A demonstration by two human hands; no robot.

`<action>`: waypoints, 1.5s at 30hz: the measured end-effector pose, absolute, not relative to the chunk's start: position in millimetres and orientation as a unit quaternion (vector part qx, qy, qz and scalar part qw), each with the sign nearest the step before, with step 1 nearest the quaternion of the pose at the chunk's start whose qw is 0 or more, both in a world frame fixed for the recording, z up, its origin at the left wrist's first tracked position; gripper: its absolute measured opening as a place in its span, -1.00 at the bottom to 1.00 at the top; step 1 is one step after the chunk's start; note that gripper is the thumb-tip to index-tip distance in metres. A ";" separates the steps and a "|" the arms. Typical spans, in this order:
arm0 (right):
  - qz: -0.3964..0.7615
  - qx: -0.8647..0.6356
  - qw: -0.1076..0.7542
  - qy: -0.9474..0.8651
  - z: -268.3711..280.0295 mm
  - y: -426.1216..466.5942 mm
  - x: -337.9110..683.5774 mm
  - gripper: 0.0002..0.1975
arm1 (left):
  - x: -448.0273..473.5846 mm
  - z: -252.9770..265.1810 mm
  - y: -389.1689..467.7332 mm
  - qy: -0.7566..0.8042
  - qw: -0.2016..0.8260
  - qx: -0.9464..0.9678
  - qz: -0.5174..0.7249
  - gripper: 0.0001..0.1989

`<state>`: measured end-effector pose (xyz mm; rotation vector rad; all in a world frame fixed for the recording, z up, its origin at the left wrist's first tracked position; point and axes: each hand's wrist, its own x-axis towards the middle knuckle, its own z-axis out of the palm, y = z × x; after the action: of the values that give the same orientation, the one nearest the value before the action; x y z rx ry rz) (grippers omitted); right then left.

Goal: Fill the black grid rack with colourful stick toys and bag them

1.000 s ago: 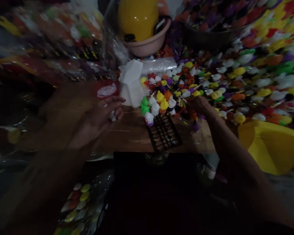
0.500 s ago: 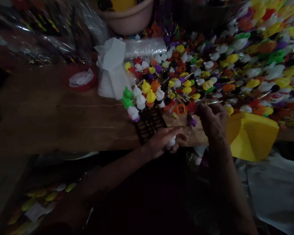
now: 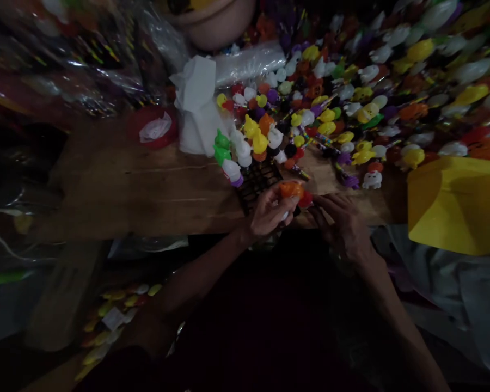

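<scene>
My left hand [image 3: 267, 213] is closed around a small orange plastic figure [image 3: 291, 189] with a red end, held over the table's front edge. A bit of a white piece [image 3: 285, 215] shows between the same fingers. My right hand [image 3: 347, 224] has its fingers bent together at the red end; whether they pinch a thin part of it is too dark to make out. Beside my left hand lies a black grid rack [image 3: 249, 190]. Green, white and yellow figures [image 3: 259, 142] stand upright at its far end. A white figure with a red-orange top [image 3: 372, 178] sits beyond my right hand.
A large heap of colourful plastic figures [image 3: 367, 111] covers the back and right of the wooden table [image 3: 167, 188]. At the right edge hangs a yellow sheet [image 3: 457, 209]. White bags [image 3: 198, 109], a red bowl [image 3: 133, 130] and a pink basin [image 3: 216, 27] stand left and behind.
My right hand has left the heap and come down toward my left hand. An orange and red figure is now between them. The view has shifted.
</scene>
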<state>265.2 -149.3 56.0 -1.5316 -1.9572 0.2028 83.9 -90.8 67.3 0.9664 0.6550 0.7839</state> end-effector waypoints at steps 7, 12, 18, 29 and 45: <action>0.166 -0.580 0.336 -0.723 44.1 -145.2 245.0 -0.77 | 33.8 48.9 -110.1 0.419 0.591 0.608 0.325 -0.46; 0.246 -0.615 0.400 -0.634 33.5 -115.9 216.4 -0.77 | -3.0 47.1 -120.8 0.451 0.287 0.782 0.320 -0.74; 0.315 -0.577 0.460 -0.596 23.8 -72.7 178.5 -0.74 | -13.9 32.1 -110.1 0.460 0.102 0.846 0.250 -0.70; 0.327 -0.566 0.465 -0.597 20.6 -52.0 178.4 -0.74 | -11.4 26.7 -109.6 0.470 0.104 0.847 0.225 -0.68; 0.222 -0.587 0.343 -0.699 25.7 -50.4 177.2 -0.72 | -12.5 27.7 -106.8 0.511 0.246 0.790 0.233 -0.65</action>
<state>177.2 -50.4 25.7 -1.5249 -1.8160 0.5779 -12.5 -106.8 27.7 2.1558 1.3931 0.6346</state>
